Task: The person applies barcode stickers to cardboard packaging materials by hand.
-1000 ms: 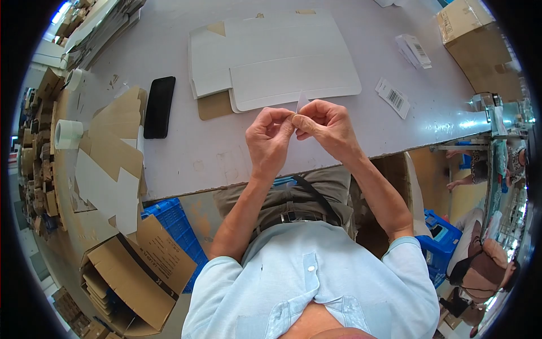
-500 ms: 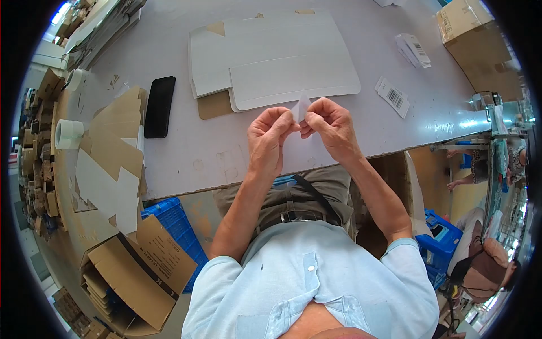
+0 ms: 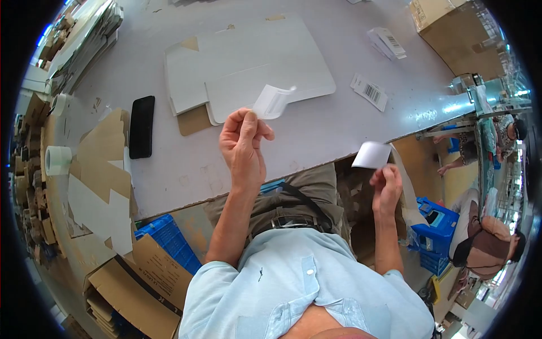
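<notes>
Between its thumb and fingertips, my left hand (image 3: 244,141) pinches a small curled white label (image 3: 272,102) with faint print on it. That label is raised above the flat white cardboard sheets (image 3: 254,62) on the table. My right hand (image 3: 387,189), slightly blurred, is off the table's front edge and grips a blank white slip of paper (image 3: 372,155). To the right on the table lie several barcode labels (image 3: 370,92), with a further pile of barcode labels (image 3: 387,43) behind them.
A black phone (image 3: 141,127) lies left of the cardboard, near brown cardboard pieces (image 3: 96,147) and a tape roll (image 3: 58,160). A carton (image 3: 451,34) stands at the back right. Below are an open carton (image 3: 135,282) and blue crates (image 3: 169,243). Another person (image 3: 485,243) is at right.
My hands were together at one folded white piece and have moved apart. The left now has the printed label, the right a blank slip over the table's edge. The view has shifted slightly.
</notes>
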{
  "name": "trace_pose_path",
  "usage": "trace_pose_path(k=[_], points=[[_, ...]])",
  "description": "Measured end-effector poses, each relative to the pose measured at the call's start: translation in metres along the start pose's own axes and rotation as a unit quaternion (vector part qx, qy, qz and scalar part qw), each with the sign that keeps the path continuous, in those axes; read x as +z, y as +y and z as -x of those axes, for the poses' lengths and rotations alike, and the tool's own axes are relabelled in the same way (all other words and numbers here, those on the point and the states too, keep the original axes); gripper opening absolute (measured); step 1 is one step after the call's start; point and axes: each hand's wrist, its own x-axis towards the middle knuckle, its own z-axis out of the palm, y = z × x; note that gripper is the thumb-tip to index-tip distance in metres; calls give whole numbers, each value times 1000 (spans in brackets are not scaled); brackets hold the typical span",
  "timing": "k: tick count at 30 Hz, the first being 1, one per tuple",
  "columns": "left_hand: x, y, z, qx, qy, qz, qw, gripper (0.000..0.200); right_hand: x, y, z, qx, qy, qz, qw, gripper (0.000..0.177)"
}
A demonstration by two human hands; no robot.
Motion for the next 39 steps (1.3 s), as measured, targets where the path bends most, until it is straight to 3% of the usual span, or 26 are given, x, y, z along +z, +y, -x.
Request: trace_pose_path(k=[3,4,6,7,9,12,14,17,18,20,24,28,31,33,34,36,37,38,39], points=[[-2,3,7,60,16,-91,994,11,-87,48,7,45,91,193,976,21],[-4,4,10,93,16,-146,985,11,-109,58,11,44,91,193,976,21],[-6,4,15,116,13,-174,978,11,-125,66,19,158,35,416,895,25],[-6,4,17,139,11,-203,969,11,-122,65,17,157,30,418,895,25],[-9,0,19,161,14,-230,960,11,-101,56,17,-64,-2,539,840,24],[-7,-7,22,203,10,-286,936,10,29,-7,21,-109,-65,342,931,11],[-8,-13,22,229,10,-312,922,10,92,-19,16,-151,-155,273,937,9],[-14,-16,17,375,-25,-466,801,15,183,-19,14,-164,-256,187,934,12],[-14,-11,14,381,-21,-470,796,15,204,-18,14,-166,-263,181,933,12],[-11,-1,9,479,-35,-515,710,18,236,-15,17,-65,-291,67,952,15],[-21,-2,3,487,-52,-529,693,21,252,-7,18,-50,-285,38,957,15],[-18,1,6,459,-94,-568,677,19,246,-5,10,-48,-264,38,963,13],[-23,14,13,430,-160,-563,687,32,233,-12,-9,-59,-276,60,957,13],[-27,22,16,262,-30,-469,843,51,224,-20,-17,-74,-288,93,950,12],[-26,28,9,261,-30,-471,842,51,220,-23,-22,-72,-288,92,951,12],[-22,42,-13,110,10,-370,923,61,212,-27,-29,-94,-333,147,927,11],[-24,46,-19,68,-10,-389,919,44,212,-30,-30,-95,-335,146,926,11],[-26,47,-26,69,-9,-389,918,44,212,-34,-31,-124,-348,163,915,12],[-27,48,-31,6,-22,-376,927,36,212,-35,-32,-151,-359,179,903,12]])
